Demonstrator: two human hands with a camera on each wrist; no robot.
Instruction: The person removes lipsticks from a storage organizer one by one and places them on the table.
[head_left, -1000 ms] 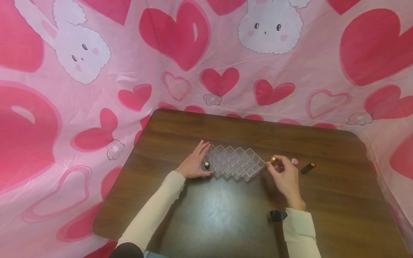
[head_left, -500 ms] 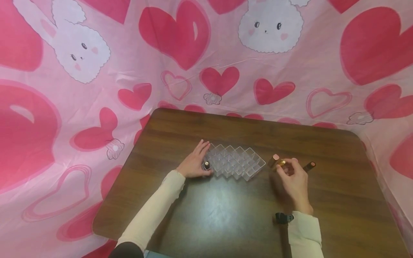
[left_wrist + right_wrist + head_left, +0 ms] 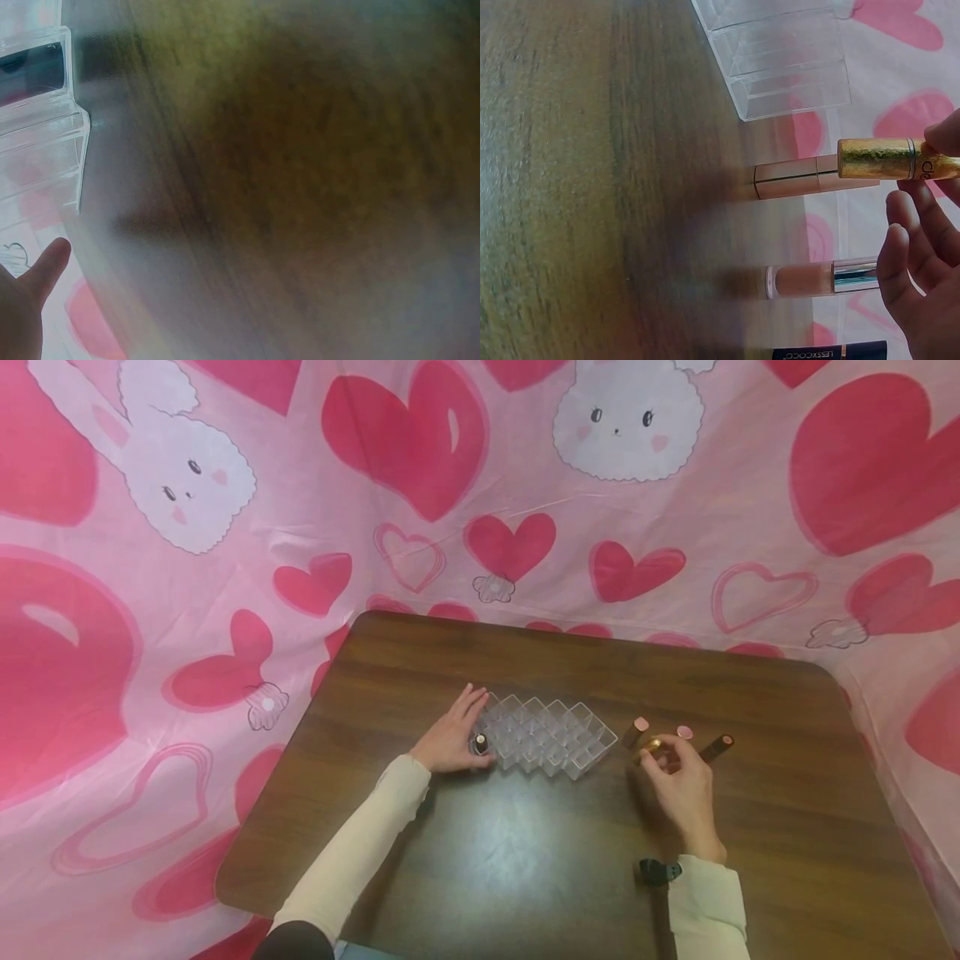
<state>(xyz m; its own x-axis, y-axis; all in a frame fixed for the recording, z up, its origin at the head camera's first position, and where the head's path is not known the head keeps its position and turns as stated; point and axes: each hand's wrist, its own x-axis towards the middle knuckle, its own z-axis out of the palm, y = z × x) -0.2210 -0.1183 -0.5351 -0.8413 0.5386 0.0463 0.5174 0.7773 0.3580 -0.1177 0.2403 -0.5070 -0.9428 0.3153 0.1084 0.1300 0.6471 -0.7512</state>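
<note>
A clear organizer with diamond-shaped compartments (image 3: 551,735) lies in the middle of the table. At its left end rests my left hand (image 3: 452,739), straight fingers along the back and the thumb toward the front; the left wrist view shows that thumb (image 3: 49,270) straight. A dark tube (image 3: 481,742) stands in a left-end compartment beside the palm. Right of the organizer, my right hand (image 3: 686,781) pinches a gold lipstick tube (image 3: 876,159) between thumb and fingers, held above the table. Part of its lettering is hidden by the fingers.
Close by the right hand stand a pinkish square tube (image 3: 787,178), a pink-topped tube with a shiny section (image 3: 804,280) and a black lettered tube (image 3: 810,352). The brown wooden table (image 3: 480,860) has a heart-patterned cloth (image 3: 517,460) behind it.
My right hand has moved right with the gold lipstick tube, away from the organizer's right end, then slightly back. The pinkish square tube came into sight. The left hand stays still.
</note>
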